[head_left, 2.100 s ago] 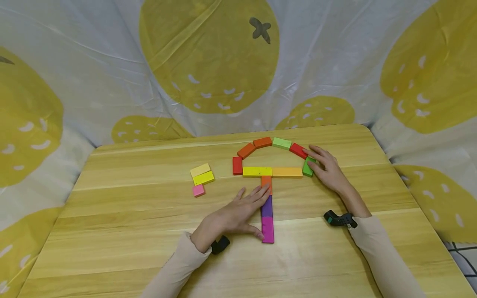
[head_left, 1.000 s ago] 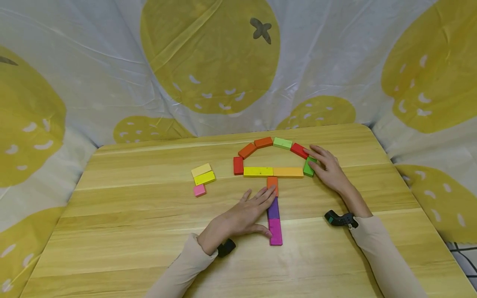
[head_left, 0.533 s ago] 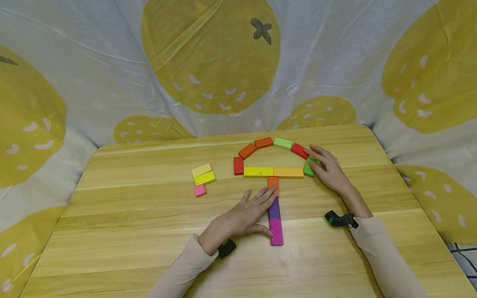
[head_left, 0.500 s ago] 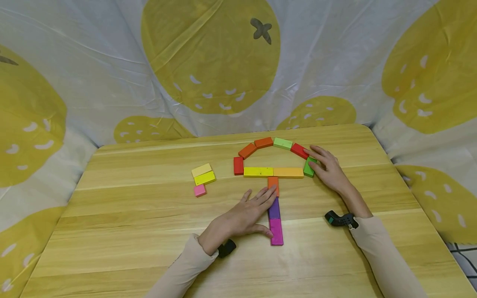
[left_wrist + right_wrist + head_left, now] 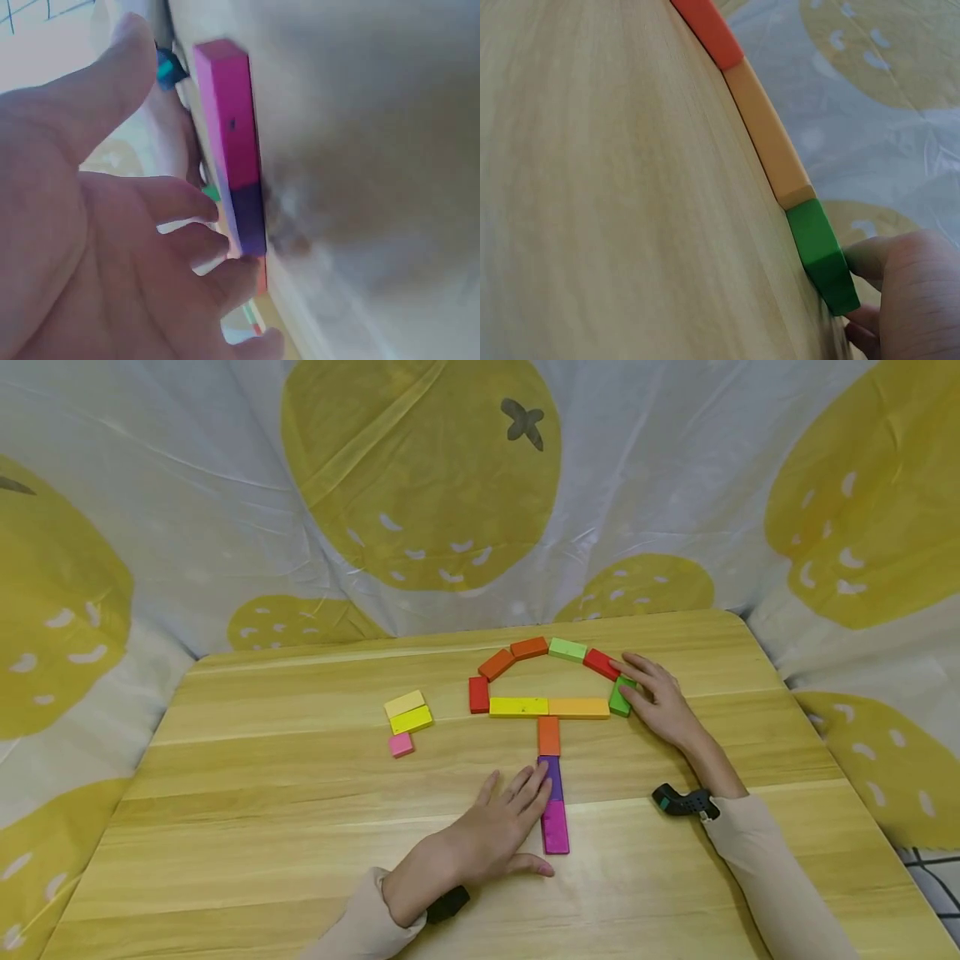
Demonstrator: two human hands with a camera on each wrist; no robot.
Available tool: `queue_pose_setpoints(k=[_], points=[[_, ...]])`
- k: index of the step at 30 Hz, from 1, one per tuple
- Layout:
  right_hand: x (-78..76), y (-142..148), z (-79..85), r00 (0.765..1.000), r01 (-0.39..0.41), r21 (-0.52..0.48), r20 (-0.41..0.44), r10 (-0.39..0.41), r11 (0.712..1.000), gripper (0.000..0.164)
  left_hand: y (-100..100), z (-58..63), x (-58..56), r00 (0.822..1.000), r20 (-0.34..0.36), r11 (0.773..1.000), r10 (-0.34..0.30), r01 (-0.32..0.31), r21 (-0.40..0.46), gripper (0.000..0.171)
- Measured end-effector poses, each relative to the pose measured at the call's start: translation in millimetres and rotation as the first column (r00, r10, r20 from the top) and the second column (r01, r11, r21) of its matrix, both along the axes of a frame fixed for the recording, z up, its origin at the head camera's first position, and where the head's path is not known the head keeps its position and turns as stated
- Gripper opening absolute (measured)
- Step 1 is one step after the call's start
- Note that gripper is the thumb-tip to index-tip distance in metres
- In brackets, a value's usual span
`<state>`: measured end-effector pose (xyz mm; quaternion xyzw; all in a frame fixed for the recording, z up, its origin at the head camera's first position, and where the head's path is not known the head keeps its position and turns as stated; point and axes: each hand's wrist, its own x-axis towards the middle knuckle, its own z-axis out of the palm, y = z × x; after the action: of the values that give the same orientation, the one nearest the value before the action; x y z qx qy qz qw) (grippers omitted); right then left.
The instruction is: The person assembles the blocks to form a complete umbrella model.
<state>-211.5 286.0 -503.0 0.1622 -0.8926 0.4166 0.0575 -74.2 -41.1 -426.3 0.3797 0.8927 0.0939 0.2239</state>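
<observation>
My left hand [image 5: 491, 835], fingers spread, lies beside a column of flat blocks. Its fingertips overlap the purple block [image 5: 556, 783]; whether they touch it I cannot tell. The magenta block [image 5: 555, 828] is at the near end of this column and the orange block [image 5: 549, 736] at the far end. Relaxed fingers of my right hand [image 5: 656, 702] rest at the green block [image 5: 621, 697] and the red block [image 5: 601, 663] on the arch's right side. In the right wrist view, the fingers are against the green block [image 5: 823, 255].
A yellow block [image 5: 518, 706] and a light orange block [image 5: 578, 708] form a bar under the arch. The arch also has a light green block [image 5: 567, 649] and several red and orange ones. Pale yellow [image 5: 404, 703], yellow and pink [image 5: 401, 744] blocks lie apart, left.
The orange, purple and magenta column shifted right under my left hand. That hand has since drawn back toward me, off the orange block, its thumb leaving the magenta one. The right hand stays put.
</observation>
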Motion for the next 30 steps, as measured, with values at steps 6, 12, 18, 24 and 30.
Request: queue_pose_setpoints(k=[6,12,18,24,30], points=[[-0.7,0,-1.0,1.0,-0.007,-0.004,-0.004,0.007,1.0,0.045,4,-3.5,7.9,0.996,-0.082,0.998,-0.025,0.021,-0.053,0.096],[-1.0,0,-1.4,1.0,-0.009,-0.005,0.001,0.009,1.0,0.045,9,-7.5,10.3,0.977,-0.212,0.994,-0.038,0.015,-0.111,0.087],[-1.5,1,-2.0,1.0,-0.005,-0.006,0.002,0.005,1.0,0.045,16,-8.9,12.6,0.908,-0.414,0.986,-0.069,-0.002,-0.17,0.08],[-1.5,1,-3.1,1.0,-0.006,-0.011,-0.002,0.006,1.0,0.045,15,-8.0,13.2,0.885,-0.458,0.986,-0.08,0.002,-0.168,0.076],[-1.1,1,-2.8,1.0,-0.008,-0.016,0.002,0.008,1.0,0.045,15,-7.0,14.6,0.877,-0.474,0.985,-0.078,-0.006,-0.173,0.076]])
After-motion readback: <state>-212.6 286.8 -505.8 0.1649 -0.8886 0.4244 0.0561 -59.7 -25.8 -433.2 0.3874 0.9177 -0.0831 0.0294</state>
